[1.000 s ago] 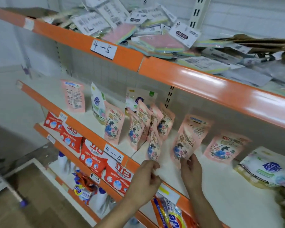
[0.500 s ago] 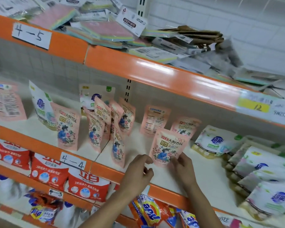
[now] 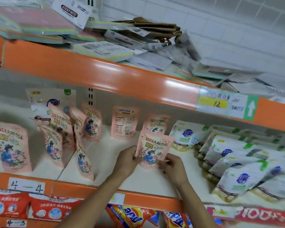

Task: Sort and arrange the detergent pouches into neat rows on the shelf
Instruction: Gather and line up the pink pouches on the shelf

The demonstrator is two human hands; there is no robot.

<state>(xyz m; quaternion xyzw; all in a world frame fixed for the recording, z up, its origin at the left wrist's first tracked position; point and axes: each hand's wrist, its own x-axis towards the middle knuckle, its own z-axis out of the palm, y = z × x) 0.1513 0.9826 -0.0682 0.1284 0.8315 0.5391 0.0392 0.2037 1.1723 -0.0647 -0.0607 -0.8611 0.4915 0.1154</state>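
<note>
On the middle shelf (image 3: 105, 175), right of the hand-written 4-4 label (image 3: 26, 185), a pink pouch (image 3: 153, 149) stands upright with its flowered front facing out. Both hands grip it. The left hand (image 3: 127, 160) curls its fingers round the pouch's left edge, about halfway up. The right hand (image 3: 173, 167) pinches its lower right corner; those fingertips are smeared by blur, so I cannot make out how each one lies. The pouch's base is partly covered by the two hands, and I cannot tell whether it touches the shelf.

Just behind the pink pouch stands a second pink one (image 3: 155, 123), only its top half visible. Behind and to the left of the pink pouch, a back-facing pouch (image 3: 124, 122) shows its printed panel. Farther left of it, a loose cluster of pink pouches (image 3: 59, 129) leans at mixed angles, overlapping one another. To the right of the pink pouch, white pouches (image 3: 240, 180) lie tipped back in stacked rows, the far ones blurred and cut off by the picture's edge. Below it, red packs (image 3: 44, 206) are half hidden by the orange rail.
</note>
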